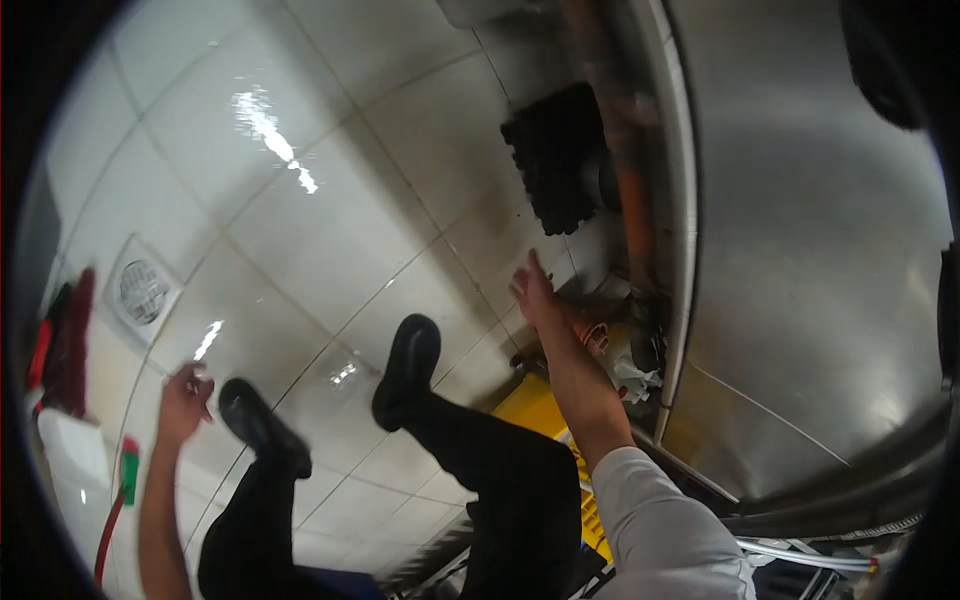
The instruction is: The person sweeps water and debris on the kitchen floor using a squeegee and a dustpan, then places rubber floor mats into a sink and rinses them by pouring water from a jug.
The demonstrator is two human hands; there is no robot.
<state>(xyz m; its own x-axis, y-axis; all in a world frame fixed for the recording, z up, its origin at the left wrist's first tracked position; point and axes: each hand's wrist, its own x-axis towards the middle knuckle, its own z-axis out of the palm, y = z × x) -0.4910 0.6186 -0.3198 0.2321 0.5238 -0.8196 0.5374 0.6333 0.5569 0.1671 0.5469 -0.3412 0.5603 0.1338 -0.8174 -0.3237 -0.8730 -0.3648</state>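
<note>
My right hand [535,288] reaches forward over the tiled floor with its index finger stretched out and nothing held. Beyond its fingertips, close to the wall side, lies a black, jagged-edged mat-like piece [558,160]. My left hand [185,402] hangs low at the left, fingers loosely bent and apart, with nothing seen in it. It is near my left black boot [262,428] and touches no object that I can make out. My right black boot [410,365] stands on the tiles between the two hands.
Wet, shiny tiles [300,240] cover the floor around a drain [143,291]. A steel surface [800,240] and an orange pipe [634,200] border the right. A yellow crate [532,408] lies under my right arm. Dark red cloth [73,345] and a green-and-red handle [129,470] are at left.
</note>
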